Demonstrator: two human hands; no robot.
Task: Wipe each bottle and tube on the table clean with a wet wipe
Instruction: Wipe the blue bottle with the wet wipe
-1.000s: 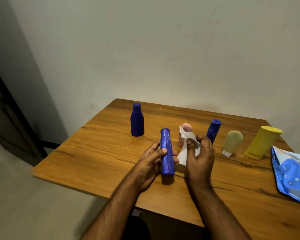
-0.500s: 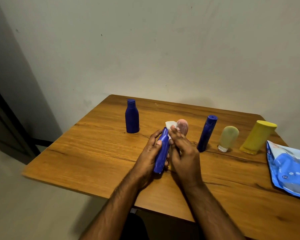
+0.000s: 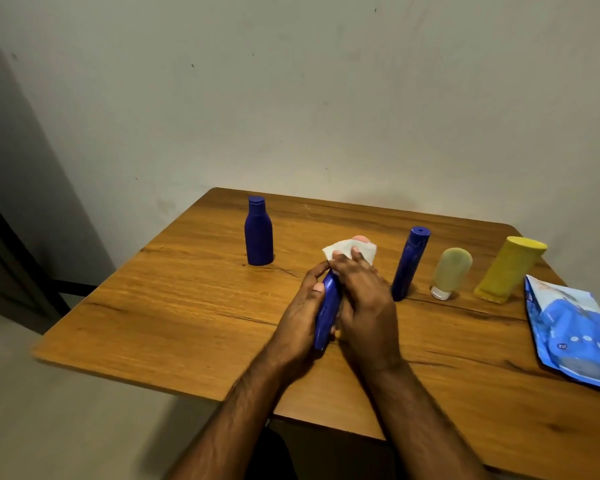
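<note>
Slim glossy blue tube [image 3: 327,308], tilted, at frame centre just above the wooden surface [image 3: 187,306]. Gripped by left hand [image 3: 300,317], fingers curled round it. Right hand [image 3: 366,306] closed over white wet wipe [image 3: 347,249], pressing it against the tube's upper end.

wooden table [image 3: 187,306] | pale wall [image 3: 291,98] behind | grey floor [image 3: 49,427]

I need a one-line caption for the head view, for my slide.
Left hand holds a blue tube while the right hand rubs it with a wipe.
</note>
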